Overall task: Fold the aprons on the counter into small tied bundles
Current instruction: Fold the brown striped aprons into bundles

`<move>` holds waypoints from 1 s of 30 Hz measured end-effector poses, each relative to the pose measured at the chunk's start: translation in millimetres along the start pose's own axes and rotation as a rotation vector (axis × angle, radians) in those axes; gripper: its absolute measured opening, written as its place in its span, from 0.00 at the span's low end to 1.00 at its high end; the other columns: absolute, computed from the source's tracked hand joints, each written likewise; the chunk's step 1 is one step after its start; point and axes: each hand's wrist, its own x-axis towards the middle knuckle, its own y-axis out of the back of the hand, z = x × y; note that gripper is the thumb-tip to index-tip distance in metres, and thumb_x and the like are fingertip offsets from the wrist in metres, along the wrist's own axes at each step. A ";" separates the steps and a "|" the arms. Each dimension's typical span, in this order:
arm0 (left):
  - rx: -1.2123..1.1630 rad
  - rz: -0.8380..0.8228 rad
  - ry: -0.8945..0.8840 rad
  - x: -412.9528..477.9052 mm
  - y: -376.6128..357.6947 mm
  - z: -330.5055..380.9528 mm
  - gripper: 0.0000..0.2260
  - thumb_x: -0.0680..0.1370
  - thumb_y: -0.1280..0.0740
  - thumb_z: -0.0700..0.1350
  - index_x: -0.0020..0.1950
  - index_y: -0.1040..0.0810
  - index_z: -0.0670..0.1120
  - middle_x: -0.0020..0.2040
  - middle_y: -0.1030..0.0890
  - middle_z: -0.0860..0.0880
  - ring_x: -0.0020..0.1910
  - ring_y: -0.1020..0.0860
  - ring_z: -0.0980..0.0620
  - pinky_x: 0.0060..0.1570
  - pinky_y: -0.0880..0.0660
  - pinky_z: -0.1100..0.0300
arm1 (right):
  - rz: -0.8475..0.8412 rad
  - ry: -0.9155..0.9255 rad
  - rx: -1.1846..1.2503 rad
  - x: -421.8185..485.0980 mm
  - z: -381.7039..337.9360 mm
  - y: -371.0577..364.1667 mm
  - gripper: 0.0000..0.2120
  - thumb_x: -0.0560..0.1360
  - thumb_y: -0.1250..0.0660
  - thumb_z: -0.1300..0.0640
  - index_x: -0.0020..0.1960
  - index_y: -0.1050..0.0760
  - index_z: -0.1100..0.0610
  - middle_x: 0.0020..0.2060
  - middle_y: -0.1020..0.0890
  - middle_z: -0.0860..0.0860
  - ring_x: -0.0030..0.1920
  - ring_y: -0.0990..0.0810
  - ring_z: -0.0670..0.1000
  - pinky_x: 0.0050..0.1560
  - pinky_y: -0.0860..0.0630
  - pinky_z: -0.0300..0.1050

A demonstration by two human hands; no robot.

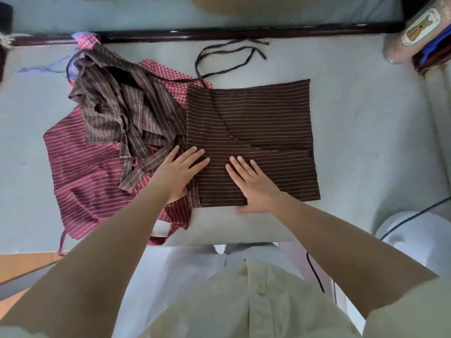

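Observation:
A dark brown pinstriped apron (263, 118) lies folded into a flat rectangle on the pale counter (361, 142). Its thin dark ties (227, 57) trail loose toward the back rail. My left hand (178, 172) lies flat with straight fingers on the rectangle's near left edge. My right hand (253, 184) presses flat on its near middle, fingers spread. To the left lies a heap: a crumpled lighter brown striped apron (117, 106) on top of a maroon striped apron (85, 172), with a red checked apron (170, 79) under them.
A dark rail (219, 32) runs along the counter's back edge. A round container with a bear label (415, 30) stands at the back right. A white rounded object (415, 235) with a dark cable sits at the near right. The counter's front edge runs just below my hands.

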 end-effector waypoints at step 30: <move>-1.154 0.221 0.793 81.0 42.4 -37.2 0.16 0.84 0.46 0.53 0.48 0.27 0.43 0.33 0.26 0.48 0.40 0.25 0.43 0.41 0.34 0.55 | 0.252 -0.648 1.626 -34.5 162.5 80.0 0.30 0.79 0.58 0.33 0.68 0.29 0.46 0.62 0.20 0.51 0.62 0.22 0.51 0.65 0.29 0.51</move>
